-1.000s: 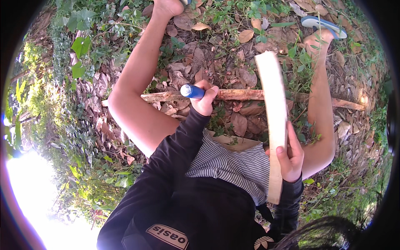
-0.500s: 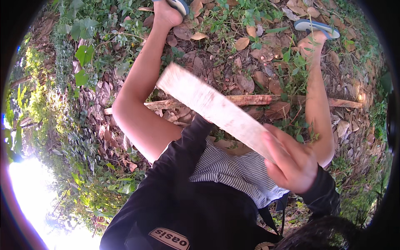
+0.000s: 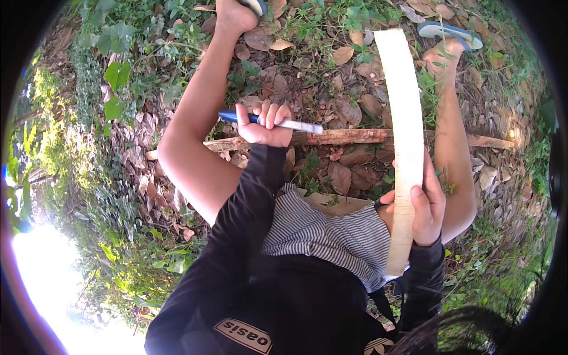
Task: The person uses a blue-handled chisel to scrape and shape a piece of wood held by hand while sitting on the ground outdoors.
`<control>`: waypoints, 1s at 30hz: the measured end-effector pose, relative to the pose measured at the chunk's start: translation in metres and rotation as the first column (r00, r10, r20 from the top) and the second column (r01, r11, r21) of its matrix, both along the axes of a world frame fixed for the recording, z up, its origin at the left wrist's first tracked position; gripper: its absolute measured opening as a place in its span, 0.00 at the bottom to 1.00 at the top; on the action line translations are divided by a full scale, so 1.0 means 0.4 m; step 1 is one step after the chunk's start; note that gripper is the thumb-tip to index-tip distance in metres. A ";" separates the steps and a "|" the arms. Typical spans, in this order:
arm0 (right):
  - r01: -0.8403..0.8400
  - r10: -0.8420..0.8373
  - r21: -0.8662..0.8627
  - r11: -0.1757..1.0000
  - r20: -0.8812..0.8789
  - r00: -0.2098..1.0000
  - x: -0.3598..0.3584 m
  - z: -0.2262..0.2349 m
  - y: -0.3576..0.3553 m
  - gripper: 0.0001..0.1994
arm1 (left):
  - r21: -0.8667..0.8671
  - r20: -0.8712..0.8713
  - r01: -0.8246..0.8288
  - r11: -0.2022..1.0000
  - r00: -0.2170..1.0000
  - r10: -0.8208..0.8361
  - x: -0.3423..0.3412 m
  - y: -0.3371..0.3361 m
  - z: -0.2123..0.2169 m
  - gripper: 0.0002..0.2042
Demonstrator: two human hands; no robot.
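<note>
My left hand (image 3: 265, 125), palm up, has its fingers curled round a slim blue-handled knife (image 3: 306, 126). The dark blue end sticks out past my thumb and the pale, silvery end points right, apart from the wood. My right hand (image 3: 427, 207) grips a long, flat, pale strip of wood (image 3: 405, 112) near its lower part, thumb on the face and fingers round the back. Held almost upright, the strip seems bowed, perhaps by the lens. Its lower end overlaps my striped shorts (image 3: 319, 236).
Across the ground between my spread legs lies a rough brown stick (image 3: 349, 136). Dry leaves (image 3: 343, 56) and green creepers (image 3: 118, 77) cover the soil. My sandals (image 3: 449, 34) are at the far edge, and bright light (image 3: 47, 278) glares at lower left.
The wood strip has swung from a leftward slant to nearly upright at the right. My left hand and the knife, hidden behind it before, now show.
</note>
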State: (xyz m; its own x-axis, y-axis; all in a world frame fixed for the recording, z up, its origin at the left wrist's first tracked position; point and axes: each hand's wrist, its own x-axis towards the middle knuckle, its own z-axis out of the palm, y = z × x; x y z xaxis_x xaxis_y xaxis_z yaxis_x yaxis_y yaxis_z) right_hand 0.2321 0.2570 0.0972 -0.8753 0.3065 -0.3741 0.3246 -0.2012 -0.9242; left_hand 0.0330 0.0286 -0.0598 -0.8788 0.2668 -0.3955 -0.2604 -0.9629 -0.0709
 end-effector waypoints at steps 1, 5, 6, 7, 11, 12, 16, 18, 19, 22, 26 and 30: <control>0.036 -0.036 0.006 0.999 0.008 0.999 0.019 -0.018 -0.003 0.34 | -0.148 -0.119 0.056 0.987 0.990 -0.074 0.007 0.024 0.042 0.25; 0.091 -0.090 -0.017 0.996 0.055 0.994 0.069 -0.053 -0.014 0.34 | -0.759 -0.295 0.024 0.650 0.878 -0.377 0.027 0.055 0.101 0.19; 0.099 -0.098 -0.016 0.995 0.057 0.994 0.078 -0.060 -0.014 0.34 | -0.871 -0.264 -0.017 0.491 0.859 -0.438 0.041 0.074 0.094 0.18; 0.122 -0.122 -0.007 0.992 0.030 0.992 0.088 -0.069 -0.012 0.34 | -0.943 -0.178 -0.003 0.332 0.849 -0.498 0.065 0.095 0.083 0.16; 0.225 -0.229 0.086 0.970 0.038 0.973 0.114 -0.088 0.006 0.33 | -0.790 -0.217 -0.612 0.031 0.233 -0.948 0.131 0.182 0.023 0.11; 0.243 -0.250 0.097 0.965 0.068 0.966 0.116 -0.090 0.010 0.33 | -0.713 -0.160 -0.701 0.011 0.147 -0.976 0.151 0.205 0.016 0.13; 0.300 -0.309 0.109 0.948 0.081 0.947 0.130 -0.095 0.021 0.33 | -0.682 -0.031 -0.730 -0.046 0.091 -0.995 0.193 0.229 -0.013 0.14; 0.310 -0.319 0.105 0.945 0.088 0.944 0.133 -0.099 0.025 0.33 | -0.693 0.013 -0.718 -0.066 0.079 -0.997 0.197 0.224 -0.026 0.15; 0.307 -0.316 0.100 0.947 0.090 0.945 0.133 -0.100 0.026 0.33 | -0.700 0.027 -0.710 -0.070 0.073 -0.997 0.193 0.216 -0.031 0.15; 0.310 -0.318 0.092 0.946 0.097 0.943 0.130 -0.103 0.021 0.33 | -0.709 0.000 -0.703 -0.051 0.072 -0.997 0.190 0.214 -0.039 0.16; 0.288 -0.298 0.101 0.952 0.106 0.949 0.131 -0.109 0.022 0.32 | -0.702 -0.100 -0.712 0.029 0.057 -0.993 0.189 0.216 -0.035 0.14; 0.282 -0.296 0.149 0.948 0.088 0.951 0.138 -0.097 0.026 0.32 | -0.694 -0.033 -0.718 -0.054 0.107 -0.994 0.187 0.219 -0.048 0.13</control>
